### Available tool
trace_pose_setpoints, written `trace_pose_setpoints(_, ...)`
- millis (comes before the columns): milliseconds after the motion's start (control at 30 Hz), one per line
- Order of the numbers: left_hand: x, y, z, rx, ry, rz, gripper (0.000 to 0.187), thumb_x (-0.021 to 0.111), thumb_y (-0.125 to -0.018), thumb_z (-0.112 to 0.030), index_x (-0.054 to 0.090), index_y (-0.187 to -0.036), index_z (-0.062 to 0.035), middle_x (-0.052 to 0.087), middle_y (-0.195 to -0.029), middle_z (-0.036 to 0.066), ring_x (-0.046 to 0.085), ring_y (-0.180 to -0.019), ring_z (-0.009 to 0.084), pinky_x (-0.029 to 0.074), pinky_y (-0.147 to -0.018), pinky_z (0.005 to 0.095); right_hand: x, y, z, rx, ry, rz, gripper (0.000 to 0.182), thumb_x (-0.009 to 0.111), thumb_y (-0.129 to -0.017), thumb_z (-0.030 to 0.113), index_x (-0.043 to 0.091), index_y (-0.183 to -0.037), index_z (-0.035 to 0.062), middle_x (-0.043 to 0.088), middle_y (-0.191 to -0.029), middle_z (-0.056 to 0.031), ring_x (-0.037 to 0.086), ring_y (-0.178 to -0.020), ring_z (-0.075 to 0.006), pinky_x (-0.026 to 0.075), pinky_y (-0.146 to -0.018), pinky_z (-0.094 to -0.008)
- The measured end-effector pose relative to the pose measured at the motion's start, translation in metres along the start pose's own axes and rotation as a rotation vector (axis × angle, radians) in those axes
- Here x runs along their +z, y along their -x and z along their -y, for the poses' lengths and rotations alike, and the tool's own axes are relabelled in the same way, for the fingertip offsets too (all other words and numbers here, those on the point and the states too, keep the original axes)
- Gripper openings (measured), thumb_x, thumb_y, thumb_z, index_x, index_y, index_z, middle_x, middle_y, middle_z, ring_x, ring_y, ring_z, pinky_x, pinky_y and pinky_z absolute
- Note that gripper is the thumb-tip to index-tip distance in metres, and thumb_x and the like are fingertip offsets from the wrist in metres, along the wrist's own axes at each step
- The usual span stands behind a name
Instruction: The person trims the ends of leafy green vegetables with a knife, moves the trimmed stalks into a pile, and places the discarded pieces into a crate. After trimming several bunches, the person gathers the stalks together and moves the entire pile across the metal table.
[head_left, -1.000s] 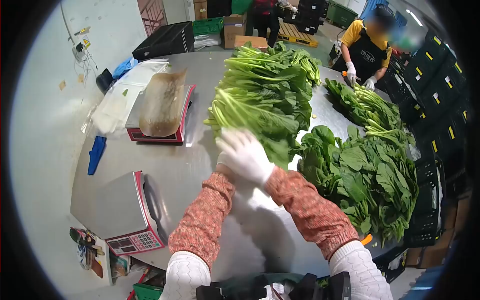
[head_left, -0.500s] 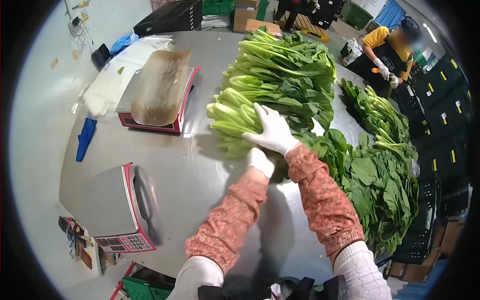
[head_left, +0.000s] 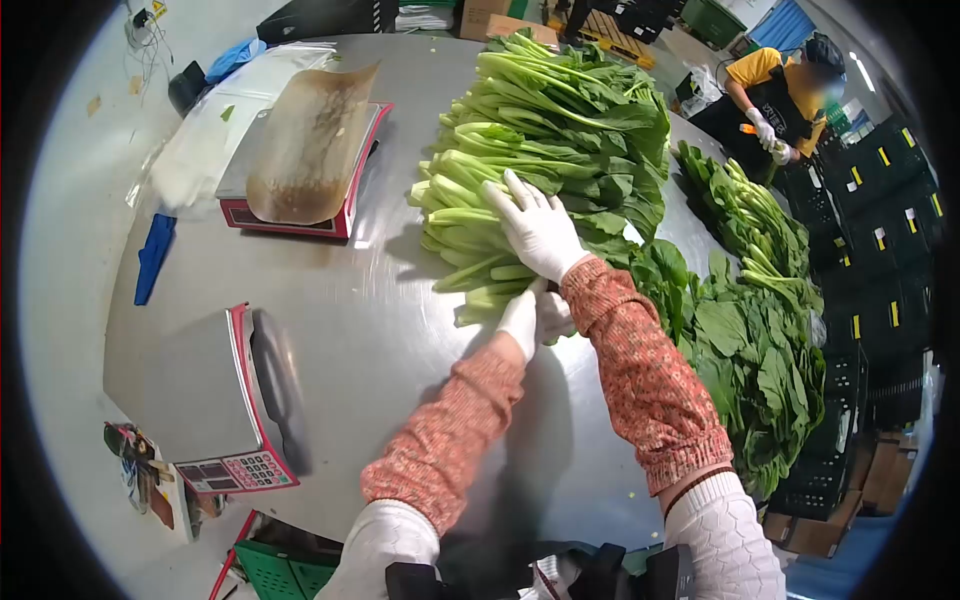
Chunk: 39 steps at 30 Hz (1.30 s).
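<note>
A large pile of leafy greens [head_left: 570,130] lies on the steel table [head_left: 390,350], its pale stems pointing left. My right hand [head_left: 540,232], in a white glove, rests on the near stems with its fingers spread. Just below it, my left hand [head_left: 525,318], also gloved, is at the near edge of the pile, beside the lowest stems. Its fingers are largely hidden under the greens and the right hand, so its grip cannot be made out. More loose leaves [head_left: 740,350] lie to the right of my right forearm.
Two scales stand on the left, one [head_left: 348,190] topped by a stained curved sheet [head_left: 310,150], the other [head_left: 215,400] nearer. A blue cloth [head_left: 155,258] lies at the left edge. Another person [head_left: 780,100] stands at back right near black crates [head_left: 880,240].
The view has shifted, so the table items appear slightly higher and further left. My left hand has moved in under the near stems, and the lowest stems are more spread out.
</note>
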<state>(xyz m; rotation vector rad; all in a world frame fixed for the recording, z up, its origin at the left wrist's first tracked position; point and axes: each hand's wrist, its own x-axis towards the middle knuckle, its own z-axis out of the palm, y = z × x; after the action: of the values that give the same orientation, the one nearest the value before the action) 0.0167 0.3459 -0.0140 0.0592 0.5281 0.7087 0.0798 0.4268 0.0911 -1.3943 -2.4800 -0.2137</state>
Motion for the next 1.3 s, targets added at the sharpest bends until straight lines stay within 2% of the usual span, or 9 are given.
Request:
trace_pose_setpoints(100,-0.008,0.042,0.016,-0.279,-0.053,-0.211,0.037,0.053,-0.099,-0.040,0.060,-0.100,-0.0032,0.061,-0.073,0.008,0.063,-0.072,0.0270,0.055,-0.072,0.0450,-0.004,0.012,0.011,-0.001,-0.024,-0.046,0.063,0.061,-0.087,0.017,0.039,-0.146,0.0224,0.041,-0.145,-0.0199,0.048,-0.126,-0.0355,0.039,-0.102,-0.0524)
trace_pose_setpoints(267,-0.019,0.043,-0.013,0.346,-0.052,-0.477,0.029,0.059,-0.098,-0.026,0.059,-0.116,-0.0042,0.066,-0.101,0.011,0.066,-0.086,0.0265,0.058,-0.077,0.0378,-0.001,0.011,0.010,0.022,-0.065,-0.055,0.063,0.062,-0.086,0.016,0.040,-0.144,0.0231,0.043,-0.144,-0.0188,0.049,-0.125,-0.0351,0.039,-0.101,-0.0544)
trace_pose_setpoints(367,-0.037,0.017,-0.066,0.492,0.022,-0.420,0.029,0.059,-0.096,-0.013,0.054,-0.121,-0.0001,0.064,-0.111,0.014,0.064,-0.097,0.0298,0.059,-0.081,0.0472,-0.006,0.006,0.007,-0.001,-0.018,-0.088,0.062,0.062,-0.084,0.016,0.043,-0.142,0.0195,0.045,-0.142,-0.0187,0.050,-0.122,-0.0346,0.040,-0.101,-0.0542)
trace_pose_setpoints(700,-0.059,0.035,-0.081,0.172,-0.521,-0.518,0.061,0.069,-0.088,-0.045,0.053,-0.116,0.0065,0.066,-0.081,0.023,0.069,-0.066,0.0335,0.058,-0.050,0.0383,0.012,0.018,0.010,0.079,-0.017,0.086,0.065,0.055,-0.087,0.016,0.035,-0.148,0.0197,0.033,-0.153,-0.0190,0.054,-0.119,-0.0337,0.043,-0.098,-0.0525)
trace_pose_setpoints(767,-0.048,0.053,-0.077,0.165,-0.586,-0.547,0.073,0.066,-0.087,-0.053,0.052,-0.116,0.0125,0.068,-0.088,0.025,0.067,-0.054,0.0310,0.054,-0.043,0.0370,0.001,0.018,0.009,0.036,-0.008,0.098,0.068,0.059,-0.086,0.019,0.033,-0.149,0.0186,0.032,-0.153,-0.0199,0.051,-0.123,-0.0335,0.040,-0.102,-0.0527)
trace_pose_setpoints(867,-0.050,0.064,-0.066,0.154,-0.528,-0.555,0.076,0.069,-0.087,-0.047,0.044,-0.128,0.0119,0.063,-0.107,0.032,0.070,-0.075,0.0362,0.060,-0.056,0.0408,-0.015,0.021,0.010,0.009,-0.088,0.070,0.083,0.071,-0.079,0.027,0.030,-0.150,0.0162,0.032,-0.152,-0.0210,0.043,-0.132,-0.0340,0.036,-0.107,-0.0530)
trace_pose_setpoints(1000,-0.056,0.076,-0.057,0.183,-0.499,-0.420,0.066,0.068,-0.089,-0.040,0.046,-0.128,0.0091,0.065,-0.106,0.029,0.070,-0.075,0.0365,0.060,-0.059,0.0418,-0.036,0.023,0.014,-0.030,-0.131,0.103,0.091,0.077,-0.072,0.032,0.032,-0.148,0.0098,0.036,-0.149,-0.0216,0.040,-0.136,-0.0350,0.033,-0.110,-0.0503)
trace_pose_setpoints(1033,-0.052,0.081,-0.059,0.133,-0.468,-0.424,0.048,0.068,-0.090,-0.032,0.054,-0.115,0.0067,0.068,-0.090,0.021,0.070,-0.074,0.0308,0.060,-0.057,0.0374,-0.037,0.025,0.015,-0.025,-0.141,0.083,0.090,0.077,-0.071,0.031,0.034,-0.147,0.0092,0.038,-0.148,-0.0214,0.040,-0.136,-0.0357,0.033,-0.111,-0.0492)
trace_pose_setpoints(1300,-0.039,0.104,-0.051,0.236,-0.394,-0.375,0.049,0.069,-0.090,-0.027,0.050,-0.119,0.0071,0.065,-0.104,0.024,0.070,-0.081,0.0327,0.061,-0.066,0.0380,-0.063,0.050,0.029,-0.030,-0.095,0.050,0.085,0.076,-0.075,0.032,0.037,-0.146,0.0070,0.042,-0.146,-0.0197,0.041,-0.134,-0.0349,0.031,-0.113,-0.0460)
